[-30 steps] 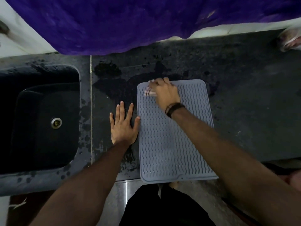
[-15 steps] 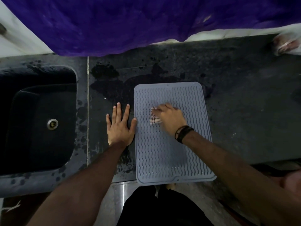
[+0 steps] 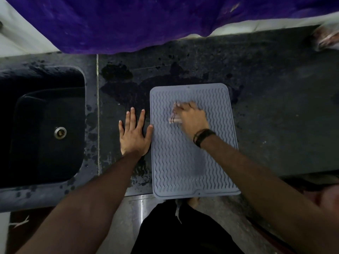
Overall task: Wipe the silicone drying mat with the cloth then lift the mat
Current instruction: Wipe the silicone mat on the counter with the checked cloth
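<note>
Mat: grey silicone drying mat (image 3: 185, 162), rectangular with rounded corners and wavy ridges, lying flat near the counter's (image 3: 275, 116) front edge, its near end slightly overhanging.
Cloth: small pale striped cloth (image 3: 174, 119) on the mat's far half, mostly covered by the right hand and blurred.
Right hand: right hand (image 3: 192, 117) pressed down on the cloth, fingers curled over it; a dark band on the wrist.
Left hand: left hand (image 3: 134, 133) flat and spread on the wet counter, thumb touching the mat's left edge, holding nothing.
Sink: dark sink (image 3: 44, 125) at the counter's left end, cut off by the frame.
Hard to see: right fingers smeared by motion.
</note>
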Available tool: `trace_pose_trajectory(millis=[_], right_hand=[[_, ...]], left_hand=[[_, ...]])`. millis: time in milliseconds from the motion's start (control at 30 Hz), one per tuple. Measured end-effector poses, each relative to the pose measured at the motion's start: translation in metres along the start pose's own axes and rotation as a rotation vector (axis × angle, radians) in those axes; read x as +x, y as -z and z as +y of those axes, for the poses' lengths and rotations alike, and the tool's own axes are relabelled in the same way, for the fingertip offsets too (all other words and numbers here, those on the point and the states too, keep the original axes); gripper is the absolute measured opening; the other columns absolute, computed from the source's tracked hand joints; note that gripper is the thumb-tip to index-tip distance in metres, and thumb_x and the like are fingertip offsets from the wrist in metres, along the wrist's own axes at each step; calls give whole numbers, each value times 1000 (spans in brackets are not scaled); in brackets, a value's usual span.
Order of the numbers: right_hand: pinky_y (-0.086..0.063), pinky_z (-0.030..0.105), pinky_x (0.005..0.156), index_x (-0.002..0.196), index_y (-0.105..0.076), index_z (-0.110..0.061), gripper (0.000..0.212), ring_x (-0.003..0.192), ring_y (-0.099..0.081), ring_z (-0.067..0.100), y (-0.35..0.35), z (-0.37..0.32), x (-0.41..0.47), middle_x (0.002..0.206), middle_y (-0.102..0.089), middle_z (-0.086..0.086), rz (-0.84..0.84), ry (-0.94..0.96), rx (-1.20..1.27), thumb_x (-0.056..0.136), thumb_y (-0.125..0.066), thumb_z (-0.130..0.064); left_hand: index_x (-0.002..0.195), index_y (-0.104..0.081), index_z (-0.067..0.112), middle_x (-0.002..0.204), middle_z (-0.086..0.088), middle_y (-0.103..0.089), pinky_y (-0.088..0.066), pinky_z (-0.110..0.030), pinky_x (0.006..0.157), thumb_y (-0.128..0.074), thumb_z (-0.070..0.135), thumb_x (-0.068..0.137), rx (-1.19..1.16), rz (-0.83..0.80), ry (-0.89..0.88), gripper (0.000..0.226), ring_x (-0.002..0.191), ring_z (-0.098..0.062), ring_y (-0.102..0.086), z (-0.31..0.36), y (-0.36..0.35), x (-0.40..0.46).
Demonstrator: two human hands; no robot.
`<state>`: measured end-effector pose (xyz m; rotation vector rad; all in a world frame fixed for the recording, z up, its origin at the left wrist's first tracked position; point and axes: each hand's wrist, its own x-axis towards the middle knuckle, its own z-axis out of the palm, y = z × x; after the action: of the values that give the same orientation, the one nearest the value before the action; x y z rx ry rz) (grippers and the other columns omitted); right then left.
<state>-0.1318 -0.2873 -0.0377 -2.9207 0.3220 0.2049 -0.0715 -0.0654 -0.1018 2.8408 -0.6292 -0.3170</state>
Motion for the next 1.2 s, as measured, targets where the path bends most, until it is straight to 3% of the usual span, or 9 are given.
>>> trace_pose_trajectory(millis=[133, 267, 367, 533, 800, 1000, 1100, 1200], right_hand=[[-55, 49, 80, 119, -65, -13, 62, 114, -54, 35, -7, -8, -61, 126, -61, 9, 16, 54, 61, 60, -79, -2], [-50, 46, 91, 128, -59, -21, 55, 125, -45, 27, 12, -5, -57, 132, -57, 2, -55, 43, 94, 76, -67, -8], [-49, 45, 91, 130, -56, -21, 56, 124, -44, 27, 31, -1, -15, 131, -56, 2, 70, -7, 92, 77, -63, -4], [-49, 43, 89, 132, -54, -18, 52, 127, -39, 29, 16, -6, 16, 134, -50, 6, -30, -24, -20, 82, -60, -6], [-55, 47, 75, 110, -68, -10, 57, 110, -57, 34, -25, -13, -83, 121, -63, 10, 115, 56, 76, 55, -81, -8], [-55, 44, 77, 111, -68, -18, 44, 110, -56, 28, -5, -15, -105, 116, -64, 5, 25, 6, 140, 69, -72, -7], [-53, 43, 80, 119, -64, -20, 49, 115, -51, 28, 8, -9, -71, 121, -60, 5, 105, -53, 131, 73, -66, -4], [-50, 44, 86, 130, -56, -20, 54, 125, -42, 28, 10, -7, -40, 131, -53, 5, 15, -89, 62, 78, -63, -5]], left_hand=[[165, -7, 36, 173, -2, 2, 3, -50, 127, -13, 67, 101, -22, 9, -2, 71, 159, -19, 6, 1, 2, -1], [165, -9, 35, 173, -2, 1, 2, -50, 128, -15, 66, 101, -27, 21, -5, 72, 159, -19, 6, 1, 3, -1], [165, -8, 35, 173, -2, 2, 2, -49, 128, -15, 66, 102, -22, 13, -9, 71, 159, -18, 6, 0, 3, 0], [165, -7, 36, 173, -1, 3, 2, -48, 128, -13, 67, 101, 0, 14, 4, 71, 159, -17, 6, 0, 1, 0], [165, -7, 36, 173, -2, 2, 2, -48, 128, -14, 67, 101, 10, 4, 0, 71, 159, -19, 4, -2, 2, -2], [165, -6, 36, 173, -2, 3, 3, -49, 128, -15, 67, 102, -1, -2, 1, 71, 159, -20, 6, 1, 5, -1], [165, -5, 35, 173, -3, 4, 4, -48, 128, -19, 64, 104, 7, -10, -1, 68, 159, -19, 7, 1, 5, -1], [165, -5, 36, 173, -2, 5, 5, -47, 128, -19, 65, 104, 8, -7, 2, 68, 159, -19, 8, 2, 5, -1]])
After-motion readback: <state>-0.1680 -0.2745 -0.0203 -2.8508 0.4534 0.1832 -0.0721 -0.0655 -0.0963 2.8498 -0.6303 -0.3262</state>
